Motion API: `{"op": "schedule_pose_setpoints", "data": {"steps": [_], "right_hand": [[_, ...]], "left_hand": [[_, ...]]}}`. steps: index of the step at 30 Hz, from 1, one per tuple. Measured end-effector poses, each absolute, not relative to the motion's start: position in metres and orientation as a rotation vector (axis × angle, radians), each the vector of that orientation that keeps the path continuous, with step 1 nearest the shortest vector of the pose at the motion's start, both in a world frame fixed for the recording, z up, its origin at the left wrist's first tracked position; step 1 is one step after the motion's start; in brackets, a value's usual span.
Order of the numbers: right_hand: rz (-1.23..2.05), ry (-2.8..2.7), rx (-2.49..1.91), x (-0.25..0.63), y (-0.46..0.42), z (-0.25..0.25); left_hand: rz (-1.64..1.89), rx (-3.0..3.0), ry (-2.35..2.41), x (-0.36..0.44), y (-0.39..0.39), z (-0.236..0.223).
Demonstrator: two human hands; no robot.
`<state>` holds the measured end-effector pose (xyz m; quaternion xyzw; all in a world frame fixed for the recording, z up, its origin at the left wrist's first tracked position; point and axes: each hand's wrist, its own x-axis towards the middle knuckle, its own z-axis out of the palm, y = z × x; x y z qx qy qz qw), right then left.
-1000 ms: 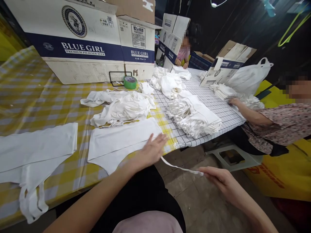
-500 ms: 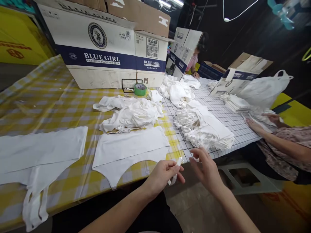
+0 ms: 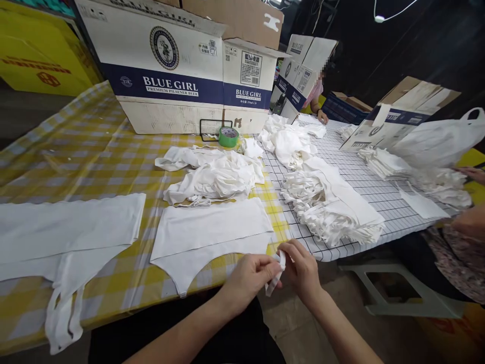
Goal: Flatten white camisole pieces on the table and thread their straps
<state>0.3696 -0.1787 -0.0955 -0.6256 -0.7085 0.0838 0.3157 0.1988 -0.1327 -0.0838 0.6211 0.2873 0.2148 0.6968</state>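
Fingers of your left hand pinch a white strap at the lower centre of the frame; those of your right hand curl against it, whether gripping I cannot tell. A white garment lies flat on the bench, mid-frame, near your left hand.

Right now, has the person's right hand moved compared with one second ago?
Yes. Judged against the yellow checked tablecloth, the right hand has moved left and toward it, close beside the left hand.
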Motion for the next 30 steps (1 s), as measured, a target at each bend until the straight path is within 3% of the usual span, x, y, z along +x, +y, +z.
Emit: {"op": "schedule_pose_setpoints", "data": {"steps": [5, 9, 14, 17, 23, 30], "right_hand": [[0.801, -1.403, -1.617, 0.356, -0.15, -0.093], [1.254, -1.101, -1.426, 0.347, -0.131, -0.103], [1.497, -1.05, -1.384, 0.346, -0.121, -0.107], [1.411, -1.239, -1.456, 0.347, -0.114, -0.106], [0.728, -1.811, -1.606, 0.34, -0.096, -0.109], [0.59, -1.993, -1.664, 0.338, -0.083, -0.118]], "left_hand": [[0.63, 2.313, 1.093, 0.175, -0.079, -0.105], [0.441, 2.696, 1.026, 0.17, -0.056, -0.118], [0.312, 2.952, 0.899, 0.173, -0.053, -0.123], [0.404, 2.811, 0.953, 0.172, -0.05, -0.126], [0.544, 2.428, 1.005, 0.171, -0.041, -0.131], [0.538, 2.324, 1.002, 0.172, -0.035, -0.132]]}}
